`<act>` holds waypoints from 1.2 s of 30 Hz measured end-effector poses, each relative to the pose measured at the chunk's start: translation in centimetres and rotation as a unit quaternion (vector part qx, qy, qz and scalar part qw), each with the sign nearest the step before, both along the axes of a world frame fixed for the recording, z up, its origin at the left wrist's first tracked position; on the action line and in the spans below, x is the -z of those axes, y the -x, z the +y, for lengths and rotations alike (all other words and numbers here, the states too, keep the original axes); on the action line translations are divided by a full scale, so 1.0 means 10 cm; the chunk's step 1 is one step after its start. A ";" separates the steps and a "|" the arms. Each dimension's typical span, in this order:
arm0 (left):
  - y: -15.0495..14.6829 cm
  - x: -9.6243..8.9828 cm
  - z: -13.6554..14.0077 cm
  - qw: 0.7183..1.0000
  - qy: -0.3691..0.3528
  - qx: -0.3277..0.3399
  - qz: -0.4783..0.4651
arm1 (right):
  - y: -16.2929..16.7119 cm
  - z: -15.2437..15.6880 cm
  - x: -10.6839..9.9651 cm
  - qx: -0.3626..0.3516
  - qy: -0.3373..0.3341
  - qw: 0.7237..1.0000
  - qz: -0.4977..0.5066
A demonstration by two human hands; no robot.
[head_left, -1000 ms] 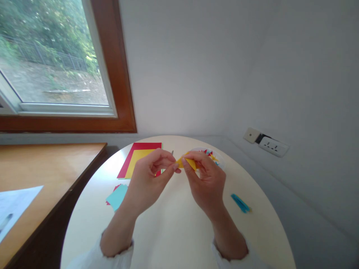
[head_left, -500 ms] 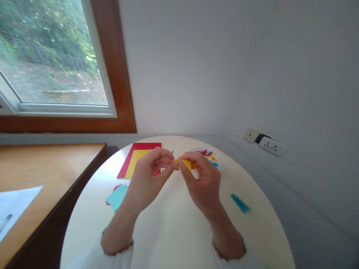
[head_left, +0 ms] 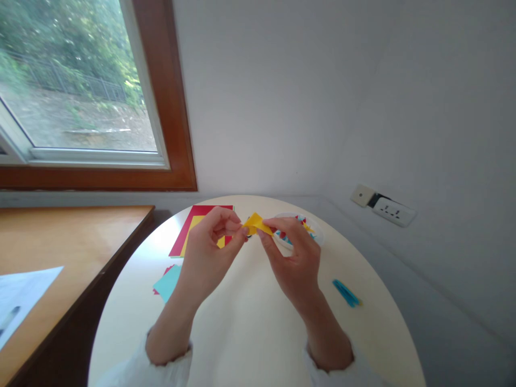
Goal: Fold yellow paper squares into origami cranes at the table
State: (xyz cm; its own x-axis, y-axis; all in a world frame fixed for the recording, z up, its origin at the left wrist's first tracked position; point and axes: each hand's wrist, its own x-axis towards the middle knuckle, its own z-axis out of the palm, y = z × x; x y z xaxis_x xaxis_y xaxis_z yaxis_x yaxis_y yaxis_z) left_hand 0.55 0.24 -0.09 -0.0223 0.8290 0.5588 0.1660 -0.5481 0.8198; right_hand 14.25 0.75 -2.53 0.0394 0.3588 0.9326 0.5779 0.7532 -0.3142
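Note:
A small folded piece of yellow paper is held up between both hands above the round table. My left hand pinches its left end between thumb and fingers. At its right end, the thumb and forefinger of my right hand press together on the paper. Behind my right hand, a clear plastic plate with small red, yellow and blue folded paper pieces is partly covered. Behind my left hand lie large red and yellow paper sheets, also partly hidden.
A little stack of light blue and red paper pieces lies left on the round cream table. Blue folded strips rest at its right. A wooden desk with a white sheet stands at the left. Wall and window are behind.
The yellow paper has shifted slightly left and now shows more of its folded faces between the hands. My fingers have moved a little apart along it.

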 end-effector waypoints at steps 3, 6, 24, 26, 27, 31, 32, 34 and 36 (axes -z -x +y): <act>0.00 0.01 0.02 1.000 -0.004 -0.001 0.019 | 0.01 0.00 0.00 0.001 -0.009 1.000 -0.006; 0.02 0.03 0.03 0.999 -0.004 0.004 0.039 | 0.02 0.00 0.01 -0.007 -0.009 1.000 -0.020; 0.07 0.04 0.09 0.974 -0.106 -0.007 0.198 | 0.02 0.04 0.06 -0.078 0.105 0.990 0.051; 0.08 0.04 0.09 0.976 -0.104 -0.003 0.191 | 0.01 0.04 0.06 -0.107 0.142 0.981 0.077; 0.09 0.05 0.09 0.979 -0.099 -0.003 0.180 | 0.00 0.04 0.06 -0.122 0.158 0.976 0.087; 0.08 0.06 0.08 0.986 -0.090 0.001 0.138 | -0.02 0.04 0.06 -0.170 0.192 0.960 0.113; 0.08 0.06 0.08 0.987 -0.091 0.001 0.132 | -0.03 0.04 0.05 -0.178 0.196 0.957 0.117; 0.08 0.05 0.08 0.988 -0.093 0.001 0.122 | -0.03 0.05 0.05 -0.191 0.204 0.953 0.117; 0.09 0.05 0.08 0.989 -0.097 0.003 0.115 | -0.04 0.06 0.05 -0.200 0.211 0.950 0.111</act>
State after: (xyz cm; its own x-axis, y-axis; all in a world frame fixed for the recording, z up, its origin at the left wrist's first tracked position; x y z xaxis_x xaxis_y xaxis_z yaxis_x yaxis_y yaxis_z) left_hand -0.31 1.01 -0.61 0.1283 0.7048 0.6977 0.3330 -0.6933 0.6391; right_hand 14.66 1.33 -3.07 0.0004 0.7266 0.6871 0.1551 0.6787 -0.7178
